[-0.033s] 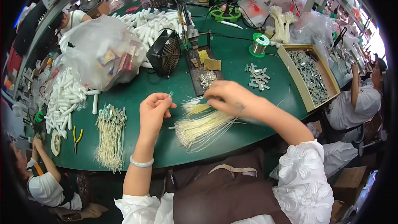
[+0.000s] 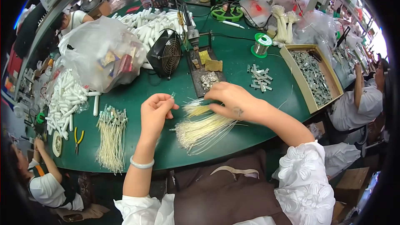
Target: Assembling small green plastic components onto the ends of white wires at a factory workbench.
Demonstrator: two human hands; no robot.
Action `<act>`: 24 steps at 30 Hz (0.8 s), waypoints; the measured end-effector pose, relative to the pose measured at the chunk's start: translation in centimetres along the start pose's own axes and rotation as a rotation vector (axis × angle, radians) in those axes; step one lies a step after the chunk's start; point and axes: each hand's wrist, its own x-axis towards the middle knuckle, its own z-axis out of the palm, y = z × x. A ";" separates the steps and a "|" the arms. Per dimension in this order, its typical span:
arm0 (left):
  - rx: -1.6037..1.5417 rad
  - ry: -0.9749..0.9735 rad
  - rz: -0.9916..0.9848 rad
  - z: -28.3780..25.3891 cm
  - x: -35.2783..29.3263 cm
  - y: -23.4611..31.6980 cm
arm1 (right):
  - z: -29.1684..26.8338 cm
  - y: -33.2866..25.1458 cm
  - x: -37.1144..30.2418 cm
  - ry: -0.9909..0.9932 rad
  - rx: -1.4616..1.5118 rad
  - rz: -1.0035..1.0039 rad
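Note:
My left hand [image 2: 156, 110] is closed in a pinch on a small greenish circuit board [image 2: 173, 95], mostly covered by the fingertips. To its right, my right hand [image 2: 228, 100] reaches over a bundle of thin cream wires [image 2: 196, 135] with its fingers curled down. Its fingertips meet a smaller bundle of yellowish wires [image 2: 196, 108]; the exact grip is partly hidden under the hand. At the left lies a bundle of wires with small boards attached [image 2: 111, 137]. Behind the right hand, bits of solder [image 2: 209, 80] sit on a dark soldering stand [image 2: 196, 75].
Loose small metal-grey strips [image 2: 261, 78] and a solder spool [image 2: 261, 45] lie to the right, beside a box of similar strips [image 2: 287, 64]. A black fan [image 2: 166, 54], white tubes [image 2: 66, 100], a plastic bag [image 2: 89, 46] and yellow-handled pliers [image 2: 78, 139] occupy the left.

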 end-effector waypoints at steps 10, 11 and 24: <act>0.103 -0.111 -0.081 2.5 2.6 1.4 | -0.7 4.3 -1.1 -0.150 0.046 0.049; 0.101 -0.111 -0.090 2.5 3.1 1.3 | -0.8 4.2 -0.5 -0.121 0.105 0.044; 0.159 -0.044 -0.003 1.2 4.1 -0.7 | 4.3 1.2 4.3 0.007 0.117 0.171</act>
